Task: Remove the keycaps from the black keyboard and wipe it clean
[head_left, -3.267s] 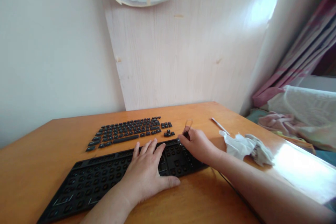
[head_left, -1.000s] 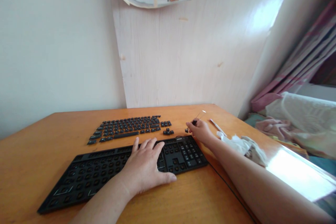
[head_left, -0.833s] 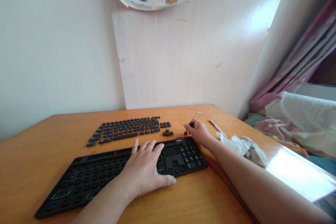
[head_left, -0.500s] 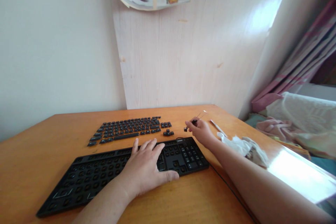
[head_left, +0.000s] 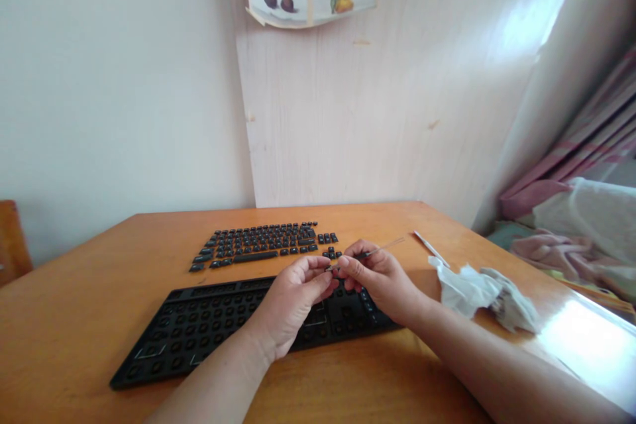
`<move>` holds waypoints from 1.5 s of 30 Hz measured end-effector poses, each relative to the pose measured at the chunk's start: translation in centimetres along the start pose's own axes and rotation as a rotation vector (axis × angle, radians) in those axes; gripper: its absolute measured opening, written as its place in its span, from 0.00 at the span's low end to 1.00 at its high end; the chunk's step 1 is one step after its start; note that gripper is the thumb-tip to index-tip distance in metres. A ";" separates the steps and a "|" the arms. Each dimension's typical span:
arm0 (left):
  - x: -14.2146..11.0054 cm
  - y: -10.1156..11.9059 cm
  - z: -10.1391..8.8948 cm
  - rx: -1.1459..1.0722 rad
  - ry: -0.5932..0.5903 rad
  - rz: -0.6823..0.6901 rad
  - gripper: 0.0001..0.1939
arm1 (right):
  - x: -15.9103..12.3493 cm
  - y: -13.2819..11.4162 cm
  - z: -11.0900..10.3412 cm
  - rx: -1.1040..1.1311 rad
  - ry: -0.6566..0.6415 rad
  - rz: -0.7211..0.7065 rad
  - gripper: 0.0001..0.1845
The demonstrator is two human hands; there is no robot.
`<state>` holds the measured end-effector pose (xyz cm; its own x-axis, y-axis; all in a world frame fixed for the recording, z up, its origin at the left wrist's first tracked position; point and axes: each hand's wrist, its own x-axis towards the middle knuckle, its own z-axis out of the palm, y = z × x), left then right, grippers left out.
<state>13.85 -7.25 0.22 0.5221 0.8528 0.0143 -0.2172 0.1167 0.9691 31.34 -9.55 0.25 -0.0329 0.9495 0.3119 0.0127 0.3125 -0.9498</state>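
My left hand [head_left: 293, 298] and my right hand [head_left: 380, 278] meet above the black keyboard [head_left: 213, 324]. Between the fingertips of my left hand is a small dark keycap [head_left: 328, 269]. A wire keycap puller [head_left: 390, 244] is gripped in my right hand, one wire loop sticking out to the upper right; its other end points at the keycap. Most sockets of the keyboard are bare, while keys still sit on its number pad, partly hidden by my right hand. Removed keycaps [head_left: 263, 238] lie in keyboard order behind it.
A white pen-like stick [head_left: 431, 248] lies at the right of the wooden table [head_left: 163, 238]. In front of it are a crumpled white tissue [head_left: 464, 288] and a greyish cloth [head_left: 514, 301]. A chair back [head_left: 12, 242] shows at far left.
My left hand has lifted off the keyboard and now pinches the keycap at the puller's end. My right hand, still gripping the puller, has come to meet it. The view has shifted left.
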 end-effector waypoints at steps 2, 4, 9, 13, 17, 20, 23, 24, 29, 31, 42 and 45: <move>0.0 0.0 0.0 -0.049 0.001 -0.014 0.14 | -0.1 0.0 0.1 0.014 -0.018 0.009 0.17; 0.0 0.0 0.1 -0.075 0.002 -0.024 0.14 | -0.1 0.1 0.1 0.037 -0.026 0.013 0.16; -0.2 0.1 0.1 -0.118 -0.007 -0.091 0.14 | 0.0 0.4 -0.4 0.011 0.016 -0.057 0.14; -0.2 0.0 -0.3 -0.128 0.006 -0.125 0.13 | 0.2 0.4 -1.2 -0.316 -0.017 -0.217 0.10; -0.1 0.0 -0.5 -0.146 -0.034 -0.108 0.14 | 0.1 0.3 -1.7 -0.562 -0.146 -0.311 0.12; -0.1 0.0 -0.5 -0.147 -0.061 -0.113 0.16 | 0.1 0.1 -1.6 -0.593 -0.195 -0.335 0.11; -0.2 0.1 -0.4 -0.135 -0.064 -0.131 0.17 | 0.1 -0.1 -1.3 -0.606 -0.215 -0.346 0.09; -0.2 0.1 -0.3 -0.127 -0.063 -0.139 0.18 | 0.1 -0.1 -1.3 -0.610 -0.217 -0.344 0.08; -0.2 -0.1 -0.3 0.127 0.039 -0.016 0.21 | 1.2 0.5 -3.0 -0.645 -0.067 -0.286 0.08; -0.1 -0.4 -0.5 0.363 0.093 0.121 0.20 | 2.0 0.7 -4.5 -0.646 0.059 -0.230 0.10; -0.2 -1.6 -1.4 1.203 0.075 0.412 0.15 | 4.6 2.3 -10.1 -0.559 0.371 0.108 0.18; -0.1 -1.8 -1.6 1.249 0.041 0.409 0.16 | 5.5 2.9 -10.3 -0.620 0.331 0.131 0.14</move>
<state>12.90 -6.70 -1.90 0.5710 0.7311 0.3735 0.5632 -0.6798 0.4697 41.53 -3.18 -0.58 0.3111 0.9081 0.2802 0.5653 0.0601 -0.8227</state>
